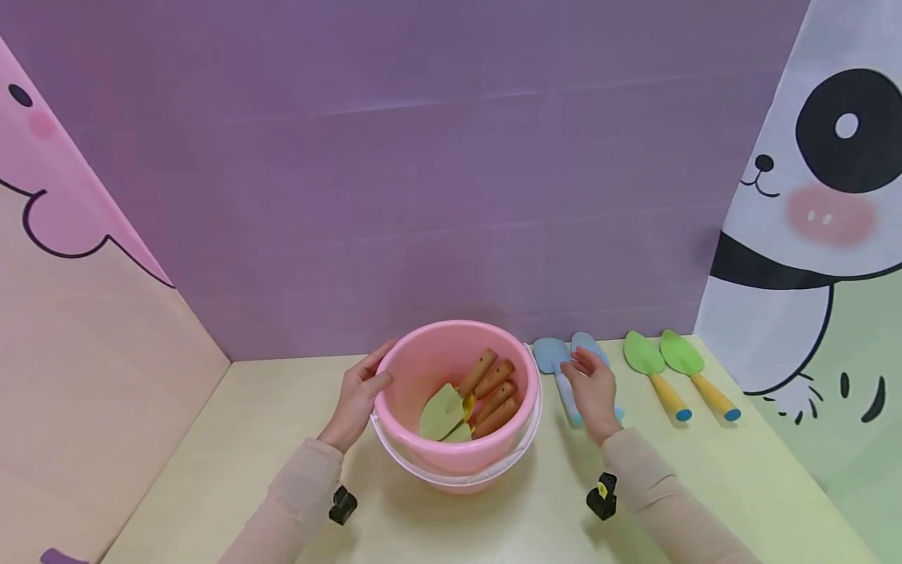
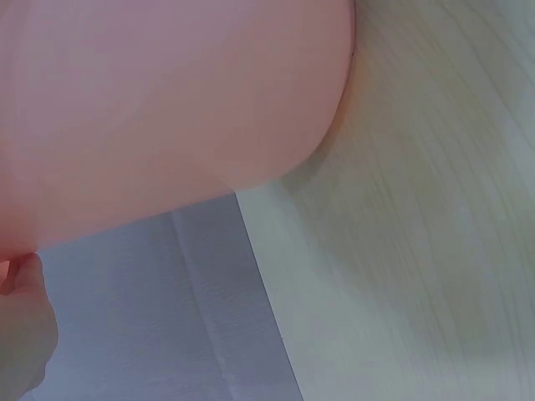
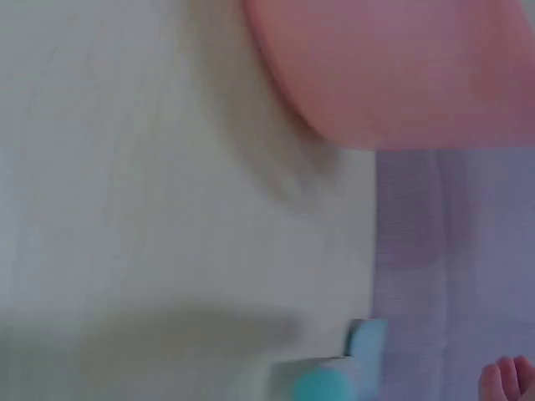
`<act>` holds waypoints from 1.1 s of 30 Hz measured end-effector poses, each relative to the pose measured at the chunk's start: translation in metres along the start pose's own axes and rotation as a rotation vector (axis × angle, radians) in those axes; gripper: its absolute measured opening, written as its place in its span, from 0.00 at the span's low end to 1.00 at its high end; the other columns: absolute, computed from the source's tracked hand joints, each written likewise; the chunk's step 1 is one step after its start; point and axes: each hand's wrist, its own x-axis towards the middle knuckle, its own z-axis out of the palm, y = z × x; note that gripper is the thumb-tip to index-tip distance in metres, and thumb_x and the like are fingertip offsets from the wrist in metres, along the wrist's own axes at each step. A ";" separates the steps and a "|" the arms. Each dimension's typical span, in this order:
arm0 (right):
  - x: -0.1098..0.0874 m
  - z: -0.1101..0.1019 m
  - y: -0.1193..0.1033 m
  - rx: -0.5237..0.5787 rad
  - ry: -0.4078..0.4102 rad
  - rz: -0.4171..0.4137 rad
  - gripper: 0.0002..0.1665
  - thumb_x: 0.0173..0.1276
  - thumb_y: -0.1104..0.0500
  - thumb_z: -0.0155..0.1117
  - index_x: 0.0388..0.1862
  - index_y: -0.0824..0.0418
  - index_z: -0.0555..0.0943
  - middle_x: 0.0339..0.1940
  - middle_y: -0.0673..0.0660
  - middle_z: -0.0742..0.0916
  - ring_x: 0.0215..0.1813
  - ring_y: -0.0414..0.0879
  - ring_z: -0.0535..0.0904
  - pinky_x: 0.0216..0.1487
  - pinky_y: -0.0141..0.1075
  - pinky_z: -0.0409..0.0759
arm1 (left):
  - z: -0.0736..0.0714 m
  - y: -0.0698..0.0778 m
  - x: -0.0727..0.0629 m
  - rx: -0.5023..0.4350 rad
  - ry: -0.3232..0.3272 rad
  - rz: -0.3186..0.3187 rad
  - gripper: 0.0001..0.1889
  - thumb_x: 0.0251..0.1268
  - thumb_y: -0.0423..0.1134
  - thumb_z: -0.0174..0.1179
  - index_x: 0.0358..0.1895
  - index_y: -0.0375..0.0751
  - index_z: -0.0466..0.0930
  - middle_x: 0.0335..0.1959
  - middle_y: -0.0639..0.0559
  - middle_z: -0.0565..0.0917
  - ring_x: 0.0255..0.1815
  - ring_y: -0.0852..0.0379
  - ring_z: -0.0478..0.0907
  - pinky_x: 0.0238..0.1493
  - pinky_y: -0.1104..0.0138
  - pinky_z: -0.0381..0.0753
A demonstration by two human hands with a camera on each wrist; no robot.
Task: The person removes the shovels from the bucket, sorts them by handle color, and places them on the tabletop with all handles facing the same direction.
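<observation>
A pink bucket [image 1: 426,345] with a white handle [image 1: 486,475] stands in the middle, tilted toward the camera. Inside it lie several brown wooden handles [image 1: 496,380] and a pale green trowel blade [image 1: 441,413]. My left hand [image 1: 359,398] grips the bucket's left rim, thumb over the edge; the left wrist view shows that hand [image 2: 27,326] against the pink wall. To the bucket's right, my right hand [image 1: 592,392] hovers apart from it, fingers loosely bent and holding nothing. Two light blue shovels [image 1: 552,354] lie beneath and behind this hand, partly hidden by it.
Two green trowels [image 1: 643,352] with yellow, blue-tipped handles [image 1: 717,398] lie at the right back of the pale wooden table [image 1: 232,470]. A purple wall [image 1: 451,196] closes off the back. Panels with printed cartoon animals stand on both sides. A purple piece [image 1: 62,557] shows at the lower left.
</observation>
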 end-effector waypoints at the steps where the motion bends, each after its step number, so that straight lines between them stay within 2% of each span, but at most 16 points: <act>1: 0.000 -0.001 -0.005 -0.026 -0.028 -0.022 0.27 0.64 0.63 0.56 0.62 0.68 0.68 0.59 0.64 0.76 0.60 0.52 0.73 0.58 0.37 0.72 | 0.000 0.000 0.000 -0.002 0.002 -0.001 0.27 0.58 0.25 0.46 0.65 0.38 0.66 0.61 0.38 0.70 0.48 0.64 0.74 0.45 0.76 0.77; 4: 0.001 -0.004 -0.020 -0.102 -0.107 -0.086 0.23 0.65 0.61 0.56 0.59 0.66 0.72 0.57 0.63 0.78 0.58 0.51 0.74 0.55 0.35 0.74 | 0.000 0.001 0.000 -0.013 -0.002 -0.007 0.27 0.58 0.24 0.45 0.65 0.37 0.65 0.62 0.39 0.70 0.49 0.64 0.74 0.45 0.77 0.76; 8: -0.001 -0.008 -0.037 -0.181 -0.202 -0.164 0.20 0.66 0.60 0.55 0.56 0.66 0.75 0.54 0.64 0.80 0.57 0.52 0.74 0.55 0.40 0.74 | 0.000 0.001 0.000 -0.023 -0.008 -0.011 0.27 0.59 0.24 0.45 0.65 0.37 0.65 0.63 0.39 0.69 0.50 0.63 0.73 0.47 0.76 0.76; 13: -0.004 -0.010 -0.053 -0.203 -0.294 -0.212 0.20 0.66 0.60 0.55 0.55 0.66 0.76 0.53 0.64 0.80 0.57 0.54 0.74 0.58 0.46 0.72 | 0.001 0.002 0.001 -0.019 -0.008 -0.006 0.27 0.59 0.25 0.45 0.65 0.39 0.65 0.63 0.40 0.70 0.51 0.62 0.73 0.48 0.74 0.76; 20: -0.012 -0.003 -0.059 -0.089 -0.481 -0.166 0.27 0.66 0.57 0.55 0.62 0.66 0.69 0.60 0.65 0.76 0.62 0.55 0.70 0.62 0.48 0.68 | 0.001 0.000 0.000 -0.040 0.003 -0.010 0.28 0.58 0.24 0.45 0.65 0.38 0.65 0.61 0.38 0.70 0.47 0.65 0.75 0.44 0.76 0.77; 26: -0.010 0.004 -0.056 -0.086 -0.587 -0.164 0.33 0.64 0.57 0.57 0.67 0.65 0.63 0.67 0.61 0.70 0.70 0.56 0.59 0.67 0.53 0.59 | 0.002 0.000 0.000 -0.037 -0.005 -0.014 0.27 0.58 0.24 0.45 0.65 0.37 0.65 0.62 0.37 0.69 0.48 0.65 0.74 0.45 0.76 0.76; 29: -0.006 0.008 -0.052 -0.071 -0.639 -0.153 0.36 0.63 0.57 0.59 0.68 0.61 0.61 0.68 0.58 0.68 0.70 0.55 0.58 0.66 0.52 0.61 | 0.002 0.000 0.000 -0.026 -0.005 -0.022 0.27 0.59 0.24 0.45 0.65 0.38 0.65 0.62 0.39 0.70 0.49 0.64 0.74 0.46 0.76 0.76; 33: -0.001 0.015 -0.048 -0.046 -0.691 -0.124 0.39 0.63 0.56 0.59 0.70 0.59 0.58 0.68 0.58 0.68 0.68 0.54 0.62 0.64 0.46 0.66 | 0.001 0.001 0.000 -0.025 0.006 -0.025 0.27 0.58 0.24 0.45 0.65 0.38 0.65 0.62 0.39 0.70 0.49 0.63 0.74 0.46 0.76 0.76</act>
